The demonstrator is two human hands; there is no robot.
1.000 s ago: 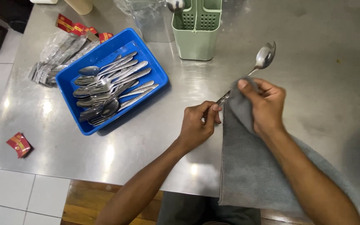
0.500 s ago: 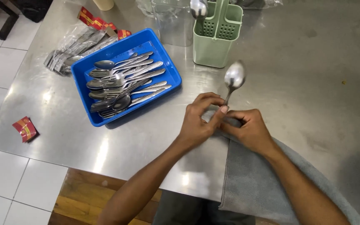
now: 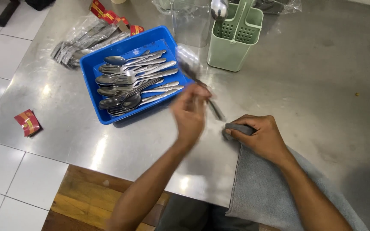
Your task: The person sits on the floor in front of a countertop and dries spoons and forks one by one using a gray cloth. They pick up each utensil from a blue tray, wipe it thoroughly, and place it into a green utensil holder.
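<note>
Steel tabletop fills the head view, and over it the left hand is closed on a spoon, blurred, held by the handle with the bowl raised toward the blue tray. That spoon looks light, stiff and smooth, likely slippery when polished, so the narrow handle seems the surest place to pinch it. The right hand lies on the table with its fingers curled over a bunched edge of one grey cloth, soft and limp, draping off the near table edge. The single tray holds a heap of spoons and forks, too overlapped to count exactly, perhaps a dozen or more. One pale green caddy stands behind it with one spoon upright inside. Two red wrappers show plainly: one near the left edge, others by the plastic sleeves.
</note>
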